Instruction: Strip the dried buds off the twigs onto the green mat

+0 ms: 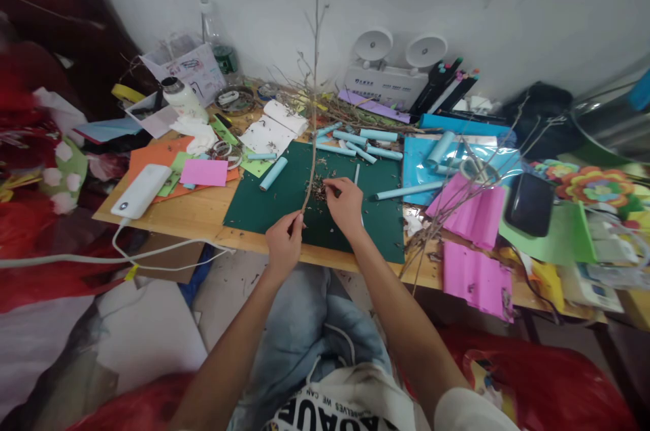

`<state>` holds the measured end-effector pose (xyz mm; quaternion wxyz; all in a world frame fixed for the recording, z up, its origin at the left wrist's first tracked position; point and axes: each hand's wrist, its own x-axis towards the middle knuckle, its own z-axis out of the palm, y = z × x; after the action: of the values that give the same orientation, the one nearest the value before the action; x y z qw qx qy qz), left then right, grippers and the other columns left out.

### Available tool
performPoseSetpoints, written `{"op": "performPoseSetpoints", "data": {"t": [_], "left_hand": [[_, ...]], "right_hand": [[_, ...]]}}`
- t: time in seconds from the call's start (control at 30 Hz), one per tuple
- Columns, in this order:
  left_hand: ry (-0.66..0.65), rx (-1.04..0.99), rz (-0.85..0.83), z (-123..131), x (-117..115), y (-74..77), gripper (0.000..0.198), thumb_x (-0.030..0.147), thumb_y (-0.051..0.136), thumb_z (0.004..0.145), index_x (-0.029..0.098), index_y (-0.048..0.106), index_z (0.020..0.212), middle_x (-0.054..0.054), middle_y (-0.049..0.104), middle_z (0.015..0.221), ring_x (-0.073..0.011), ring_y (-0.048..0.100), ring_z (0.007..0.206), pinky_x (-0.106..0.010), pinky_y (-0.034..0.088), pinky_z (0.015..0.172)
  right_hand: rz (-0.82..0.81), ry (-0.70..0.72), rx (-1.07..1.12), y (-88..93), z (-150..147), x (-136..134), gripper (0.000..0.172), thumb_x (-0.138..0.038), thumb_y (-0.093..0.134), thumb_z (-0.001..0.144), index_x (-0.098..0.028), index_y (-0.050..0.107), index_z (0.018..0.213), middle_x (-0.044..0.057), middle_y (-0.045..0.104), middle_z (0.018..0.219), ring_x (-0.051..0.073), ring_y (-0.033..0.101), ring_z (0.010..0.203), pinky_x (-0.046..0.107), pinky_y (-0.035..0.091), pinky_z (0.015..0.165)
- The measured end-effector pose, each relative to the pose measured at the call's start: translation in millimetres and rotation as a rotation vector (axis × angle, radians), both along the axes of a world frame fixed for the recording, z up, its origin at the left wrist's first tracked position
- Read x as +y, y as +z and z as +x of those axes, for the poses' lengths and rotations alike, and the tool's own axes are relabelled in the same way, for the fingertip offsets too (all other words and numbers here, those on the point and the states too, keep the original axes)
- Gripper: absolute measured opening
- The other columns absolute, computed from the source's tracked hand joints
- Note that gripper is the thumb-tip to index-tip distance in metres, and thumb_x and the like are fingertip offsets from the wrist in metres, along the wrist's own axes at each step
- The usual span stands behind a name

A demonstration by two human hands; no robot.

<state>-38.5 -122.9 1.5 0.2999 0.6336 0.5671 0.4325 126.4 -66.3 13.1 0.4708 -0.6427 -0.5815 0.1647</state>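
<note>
My left hand (284, 236) is closed round the lower end of a long thin dry twig (315, 79) that stands nearly upright over the dark green cutting mat (376, 214). My right hand (345, 204) pinches at the small bits of bark and dried buds (319, 189) low on the twig, fingers pressed together. Loose plant crumbs lie scattered on the mat under both hands. Several rolled light-blue paper tubes (274, 174) lie on and beyond the mat.
A white power bank (142, 191) with its cable lies at the left on the wooden table (203, 214). Pink corrugated paper (472, 214), a blue sheet (421, 167), more bare twigs, a black pouch (531, 204), markers and a white twin-lamp unit (386, 82) crowd the right and back.
</note>
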Motion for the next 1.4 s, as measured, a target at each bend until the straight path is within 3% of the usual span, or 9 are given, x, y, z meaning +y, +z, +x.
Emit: {"op": "performPoseSetpoints", "data": {"t": [0.17, 0.3, 0.5, 0.77, 0.87, 0.97, 1.1, 1.23, 1.4], "left_hand": [[-0.062, -0.023, -0.032, 5.2, 5.1, 3.9, 0.035, 0.04, 0.046, 0.097, 0.018, 0.072, 0.102, 0.0, 0.063, 0.065, -0.0095, 0.053, 0.05, -0.022, 0.042, 0.054], [-0.088, 0.012, -0.024, 9.7, 11.1, 2.7, 0.035, 0.041, 0.047, 0.096, 0.018, 0.072, 0.105, -0.001, 0.066, 0.068, -0.0106, 0.056, 0.054, -0.022, 0.044, 0.055], [-0.11, 0.014, -0.066, 10.7, 10.6, 4.7, 0.037, 0.042, 0.044, 0.097, 0.018, 0.071, 0.102, 0.002, 0.06, 0.06, -0.0089, 0.053, 0.047, -0.021, 0.042, 0.053], [-0.121, -0.024, -0.106, 9.6, 10.3, 0.9, 0.032, 0.044, 0.051, 0.093, 0.019, 0.069, 0.105, 0.003, 0.058, 0.061, -0.0082, 0.052, 0.048, -0.02, 0.04, 0.05], [-0.102, -0.093, -0.156, 9.4, 12.9, 2.3, 0.028, 0.045, 0.06, 0.088, 0.019, 0.067, 0.097, 0.004, 0.057, 0.06, -0.0075, 0.049, 0.046, -0.02, 0.038, 0.047], [-0.14, -0.179, -0.201, 8.4, 15.3, 5.4, 0.027, 0.045, 0.057, 0.09, 0.019, 0.065, 0.089, 0.005, 0.057, 0.059, -0.0067, 0.049, 0.044, -0.019, 0.038, 0.047], [-0.18, -0.245, -0.218, 6.2, 18.7, 7.0, 0.028, 0.045, 0.056, 0.091, 0.019, 0.062, 0.084, 0.004, 0.058, 0.06, -0.0065, 0.049, 0.044, -0.019, 0.038, 0.045], [-0.232, -0.322, -0.247, 5.8, 24.1, 9.8, 0.03, 0.047, 0.056, 0.09, 0.018, 0.061, 0.083, 0.003, 0.059, 0.06, -0.0064, 0.048, 0.042, -0.019, 0.036, 0.042], [-0.221, -0.265, -0.214, 12.9, 29.6, 15.6, 0.029, 0.047, 0.054, 0.091, 0.019, 0.06, 0.084, 0.005, 0.056, 0.057, -0.0064, 0.046, 0.043, -0.019, 0.035, 0.043]], "right_hand": [[0.002, 0.1, 0.298, 11.0, 0.2, -9.0, 0.027, -0.031, 0.053, 0.089, -0.018, 0.074, 0.1, 0.008, 0.072, 0.095, 0.018, 0.066, 0.083, 0.03, 0.053, 0.072], [-0.07, 0.151, 0.503, 12.4, -2.0, -8.5, 0.03, -0.044, 0.064, 0.082, -0.019, 0.074, 0.094, 0.006, 0.074, 0.09, 0.018, 0.067, 0.078, 0.031, 0.055, 0.073], [-0.09, 0.115, 0.324, 7.3, -1.9, -9.3, 0.021, -0.035, 0.057, 0.085, -0.018, 0.069, 0.083, 0.003, 0.068, 0.074, 0.016, 0.059, 0.064, 0.028, 0.046, 0.063], [-0.05, 0.012, -0.021, 1.3, -8.1, -11.2, 0.024, -0.029, 0.041, 0.094, -0.019, 0.062, 0.087, 0.007, 0.066, 0.084, 0.018, 0.058, 0.076, 0.03, 0.043, 0.074], [-0.063, 0.089, 0.071, 3.8, -7.1, -9.7, 0.023, -0.029, 0.043, 0.093, -0.019, 0.063, 0.088, 0.005, 0.065, 0.079, 0.017, 0.058, 0.072, 0.029, 0.045, 0.071], [-0.046, 0.195, 0.211, 6.1, -3.9, -12.9, 0.025, -0.027, 0.043, 0.092, -0.019, 0.066, 0.096, 0.002, 0.063, 0.073, 0.015, 0.058, 0.067, 0.027, 0.046, 0.068], [0.05, 0.283, 0.153, 11.9, 0.8, -20.1, 0.025, -0.027, 0.048, 0.091, -0.02, 0.069, 0.101, 0.005, 0.066, 0.088, 0.015, 0.06, 0.076, 0.028, 0.049, 0.071], [0.054, 0.257, 0.087, 19.1, 2.4, -21.6, 0.017, -0.031, 0.056, 0.089, -0.022, 0.07, 0.092, 0.005, 0.066, 0.09, 0.015, 0.06, 0.076, 0.028, 0.049, 0.072], [0.063, 0.201, 0.038, 18.4, 0.0, -20.5, 0.018, -0.027, 0.052, 0.09, -0.02, 0.066, 0.082, 0.004, 0.063, 0.081, 0.015, 0.056, 0.072, 0.027, 0.045, 0.069]]}}
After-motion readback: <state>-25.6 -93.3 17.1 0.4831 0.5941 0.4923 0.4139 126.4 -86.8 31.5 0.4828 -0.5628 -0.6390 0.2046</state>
